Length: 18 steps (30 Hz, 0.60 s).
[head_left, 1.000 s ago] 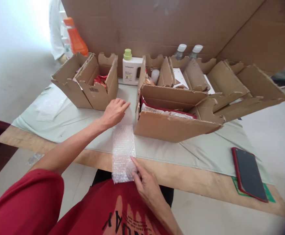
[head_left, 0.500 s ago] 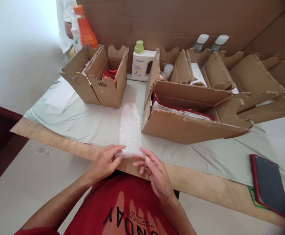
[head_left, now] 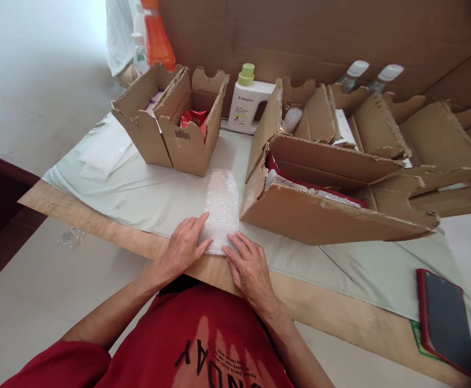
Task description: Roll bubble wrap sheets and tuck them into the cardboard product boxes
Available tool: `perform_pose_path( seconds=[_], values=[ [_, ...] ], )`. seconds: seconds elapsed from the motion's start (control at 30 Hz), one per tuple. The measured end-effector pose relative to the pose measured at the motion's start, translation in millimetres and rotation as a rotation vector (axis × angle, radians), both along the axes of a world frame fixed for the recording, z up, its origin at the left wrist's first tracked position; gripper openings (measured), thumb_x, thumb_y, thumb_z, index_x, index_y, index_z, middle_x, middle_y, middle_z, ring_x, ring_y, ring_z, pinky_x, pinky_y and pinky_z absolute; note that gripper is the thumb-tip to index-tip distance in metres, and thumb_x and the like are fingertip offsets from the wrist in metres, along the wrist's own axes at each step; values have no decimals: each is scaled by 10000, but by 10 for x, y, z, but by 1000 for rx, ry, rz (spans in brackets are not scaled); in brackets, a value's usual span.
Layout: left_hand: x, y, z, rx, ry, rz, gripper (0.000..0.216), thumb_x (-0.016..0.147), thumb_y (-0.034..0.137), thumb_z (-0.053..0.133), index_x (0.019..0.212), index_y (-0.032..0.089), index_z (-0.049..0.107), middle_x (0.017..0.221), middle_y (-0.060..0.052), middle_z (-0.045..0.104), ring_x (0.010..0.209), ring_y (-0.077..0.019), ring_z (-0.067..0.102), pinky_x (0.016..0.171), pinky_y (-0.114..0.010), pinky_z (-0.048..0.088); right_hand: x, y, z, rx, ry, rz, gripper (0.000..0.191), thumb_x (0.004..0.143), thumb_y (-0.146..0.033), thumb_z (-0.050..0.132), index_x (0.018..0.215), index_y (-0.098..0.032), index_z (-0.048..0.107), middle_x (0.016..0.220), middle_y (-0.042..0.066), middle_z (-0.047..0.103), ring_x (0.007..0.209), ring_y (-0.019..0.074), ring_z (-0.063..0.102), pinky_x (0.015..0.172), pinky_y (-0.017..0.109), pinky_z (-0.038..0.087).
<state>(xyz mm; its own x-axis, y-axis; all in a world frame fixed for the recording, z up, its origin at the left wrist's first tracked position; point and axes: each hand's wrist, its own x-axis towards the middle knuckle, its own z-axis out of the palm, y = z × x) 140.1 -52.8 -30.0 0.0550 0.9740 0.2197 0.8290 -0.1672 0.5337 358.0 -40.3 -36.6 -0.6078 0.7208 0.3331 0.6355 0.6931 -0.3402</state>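
Note:
A strip of bubble wrap (head_left: 221,205) lies flat on the pale cloth (head_left: 150,196) near the table's front edge. My left hand (head_left: 185,248) rests on its near left corner, fingers stretched flat. On its near right corner lies my right hand (head_left: 249,267), fingers also spread and pressing down. Neither hand grips anything. To the right of the wrap stands a large open cardboard box (head_left: 320,215) with a red item and white padding inside.
Two small open boxes (head_left: 171,134) stand at the back left, one holding a red packet (head_left: 194,118). A white bottle with a green cap (head_left: 247,99) is behind. More cardboard boxes fill the right. A phone in a red case (head_left: 445,320) lies front right. A person stands behind.
My left hand drew back from the wrap's far end to its near end. The wrap's hanging near end was brought up onto the table, and both hands now lie flat on it.

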Motion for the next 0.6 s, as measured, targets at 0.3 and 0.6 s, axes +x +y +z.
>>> perform_pose_path(
  seconds=[0.3, 0.6],
  values=[
    [3, -344, 132, 29, -82, -120, 390, 946, 144, 517, 1328, 171, 587, 883, -56, 692, 830, -212, 636, 790, -366, 528, 29, 1, 236, -249, 203, -33, 246, 1035, -226, 475, 1174, -228, 677, 1075, 68, 765, 956, 228, 704, 860, 391, 519],
    [25, -142, 25, 138, 95, -11, 349, 959, 232, 583, 1301, 163, 588, 1127, -130, 681, 1034, -279, 627, 897, -431, 516, 52, -40, 71, 12, 61, -2, 277, 964, -139, 569, 1218, -198, 659, 1290, 119, 700, 1268, 318, 586, 965, 473, 458]
  ],
)
